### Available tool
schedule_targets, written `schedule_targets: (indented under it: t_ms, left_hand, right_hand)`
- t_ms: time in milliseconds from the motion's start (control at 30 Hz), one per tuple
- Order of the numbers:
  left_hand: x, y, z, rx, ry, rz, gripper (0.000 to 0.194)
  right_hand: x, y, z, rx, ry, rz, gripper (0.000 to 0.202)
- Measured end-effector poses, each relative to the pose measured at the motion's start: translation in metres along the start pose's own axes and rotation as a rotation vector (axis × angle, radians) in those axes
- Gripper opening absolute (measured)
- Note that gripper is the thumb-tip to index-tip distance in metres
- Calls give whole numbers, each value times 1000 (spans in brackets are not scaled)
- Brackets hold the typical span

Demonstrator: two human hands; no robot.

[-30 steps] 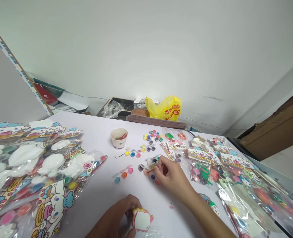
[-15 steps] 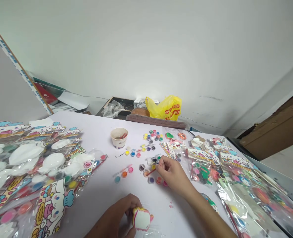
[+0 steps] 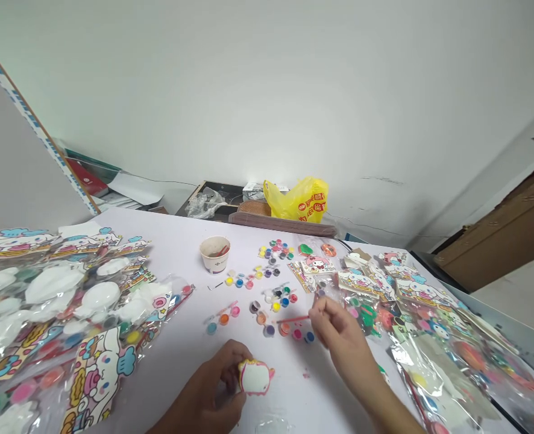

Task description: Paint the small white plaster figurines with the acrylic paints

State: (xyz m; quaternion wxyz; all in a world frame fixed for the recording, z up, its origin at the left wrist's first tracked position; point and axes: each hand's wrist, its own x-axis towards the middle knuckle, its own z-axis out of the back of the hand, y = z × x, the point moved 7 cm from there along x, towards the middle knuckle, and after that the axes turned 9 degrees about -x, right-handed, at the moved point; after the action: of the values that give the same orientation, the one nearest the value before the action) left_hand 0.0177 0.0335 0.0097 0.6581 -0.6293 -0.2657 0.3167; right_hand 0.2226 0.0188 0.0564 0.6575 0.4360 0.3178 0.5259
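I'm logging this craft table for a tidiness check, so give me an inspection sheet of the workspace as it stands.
Surface: pale lilac table, a few paint specks near the hands.
Job's things: small white figurine with pink edging in the left hand; thin red paintbrush in the right hand, its tip over the open paint pots.
Clutter: bagged craft kits stacked on the left, more kits on the right; paper cup holding a red tool.
Grippers: both hands closed on their items.
Cables: thin dark line along the wall base, cannot tell if it is a cable.
Surroundings: yellow plastic bag behind the table, white wall.
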Motion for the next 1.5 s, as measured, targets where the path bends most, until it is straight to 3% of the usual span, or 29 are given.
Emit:
schedule_targets:
  t_ms: [100,267,567,700,833,1000,1233,1400,1500]
  left_hand:
    - [7,4,-6,-52,-3,63,18]
    - [13,8,-19,-90,49,97,20]
    - [1,20,-5,36,-57,58,28]
    - [-1,18,-4,51,-54,66,25]
    - [1,18,-3,43,-76,63,26]
    - [1,16,-6,25,-41,59,24]
    - [1,10,-5,18,-44,78,23]
    - [2,11,-5,3,-42,75,23]
    - [2,12,-5,-16,-48,87,23]
  right_hand:
    - [-30,-22,-8,118,27,-83,45]
    - [-57,-47,-22,269,-57,-176,53]
    - [-57,-56,-31,248,-45,-178,52]
    - [-56,-60,-37,192,31,-157,51]
    - [-54,-63,-38,189,11,-137,50]
    - [-52,-64,-43,159,75,-105,44]
    - [-54,-65,-35,141,0,-131,44]
    - [-55,-61,-41,143,77,-106,44]
    - [-56,-59,-36,147,10,-118,44]
